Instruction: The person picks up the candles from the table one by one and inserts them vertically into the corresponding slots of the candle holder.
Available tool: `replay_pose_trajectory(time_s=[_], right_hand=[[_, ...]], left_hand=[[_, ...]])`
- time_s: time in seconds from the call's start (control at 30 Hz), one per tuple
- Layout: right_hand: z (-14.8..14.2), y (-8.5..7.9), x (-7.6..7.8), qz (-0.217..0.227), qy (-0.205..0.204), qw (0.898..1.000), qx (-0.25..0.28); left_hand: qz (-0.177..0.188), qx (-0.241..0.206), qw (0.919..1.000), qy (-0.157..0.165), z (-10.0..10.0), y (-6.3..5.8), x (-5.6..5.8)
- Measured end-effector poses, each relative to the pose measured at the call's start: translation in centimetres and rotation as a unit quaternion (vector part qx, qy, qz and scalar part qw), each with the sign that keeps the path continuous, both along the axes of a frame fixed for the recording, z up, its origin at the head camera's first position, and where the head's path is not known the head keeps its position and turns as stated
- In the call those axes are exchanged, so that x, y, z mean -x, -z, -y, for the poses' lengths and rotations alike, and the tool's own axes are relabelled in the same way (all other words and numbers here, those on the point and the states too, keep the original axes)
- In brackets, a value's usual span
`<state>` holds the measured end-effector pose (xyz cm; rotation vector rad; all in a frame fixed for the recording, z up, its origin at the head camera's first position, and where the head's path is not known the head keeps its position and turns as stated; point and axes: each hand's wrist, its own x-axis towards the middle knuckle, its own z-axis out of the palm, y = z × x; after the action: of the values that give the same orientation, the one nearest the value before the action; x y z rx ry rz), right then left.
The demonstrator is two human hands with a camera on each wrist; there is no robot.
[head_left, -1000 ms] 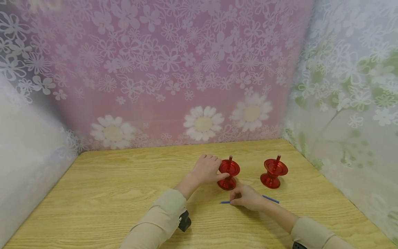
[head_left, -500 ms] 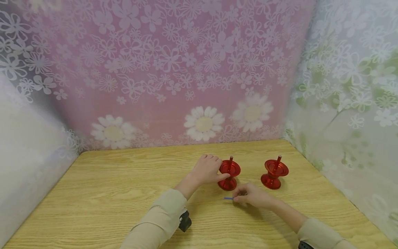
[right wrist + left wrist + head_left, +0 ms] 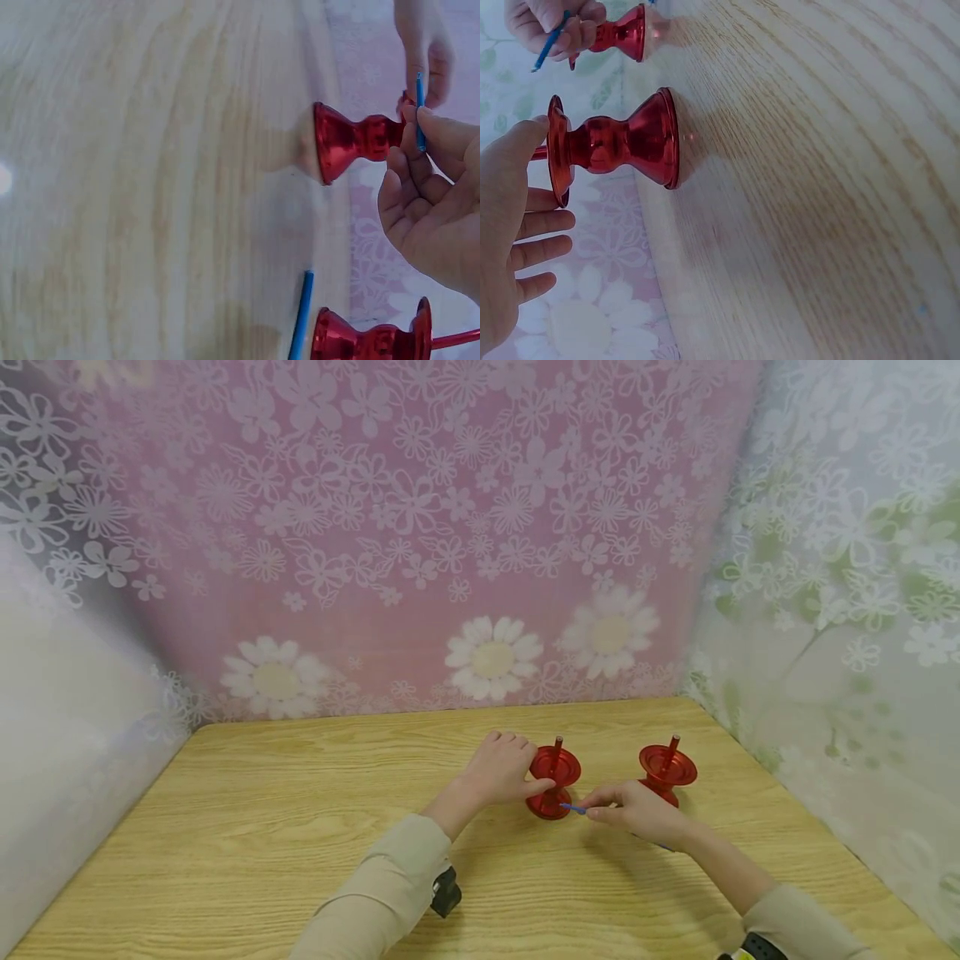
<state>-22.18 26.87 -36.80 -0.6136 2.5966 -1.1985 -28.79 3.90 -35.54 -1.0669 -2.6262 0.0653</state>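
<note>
A red metallic candle holder (image 3: 564, 770) stands upright on the table, with a wide dish and a short tube rising from it. My left hand (image 3: 498, 768) holds it by the dish rim between thumb and index finger; the other fingers (image 3: 544, 251) reach past, nearly straight. Between thumb and fingertips, my right hand (image 3: 639, 812) pinches a thin blue stick (image 3: 420, 112), raised off the table just right of that holder. Behind the right hand stands a matching red candle holder (image 3: 678, 767), its base partly covered.
A second blue stick (image 3: 302, 315) lies on the wooden table (image 3: 300, 818), mostly hidden by the right arm in the head view. Flowered cloth walls (image 3: 375, 635) border the table at the back and sides. A black device (image 3: 446, 893) is on the left wrist.
My right hand has lifted the blue stick off the table and moved it up and right, turning it toward the left candle holder. The left hand stays where it was.
</note>
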Motion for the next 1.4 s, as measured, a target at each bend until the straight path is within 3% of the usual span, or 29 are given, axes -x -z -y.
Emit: replay_pose_trajectory(time_s=[0.17,0.53,1.07,1.4], right_hand=[[-0.4,-1.1,-0.1,-0.008,0.034,0.999,0.001],[-0.3,-2.5,0.5,-0.021,0.093,0.994,0.055],[0.7,-3.7,1.8,-0.046,0.112,0.990,0.074],[1.3,-4.1,3.5,-0.051,0.123,0.987,0.089]], left_hand=[[0.002,-0.005,1.0000,0.000,0.1,0.1,0.1],[0.013,-0.003,0.9999,-0.002,0.0,0.3,0.3],[0.007,-0.004,1.0000,-0.006,-0.1,0.4,0.4],[0.012,0.002,0.9999,-0.008,-0.2,0.4,0.6]])
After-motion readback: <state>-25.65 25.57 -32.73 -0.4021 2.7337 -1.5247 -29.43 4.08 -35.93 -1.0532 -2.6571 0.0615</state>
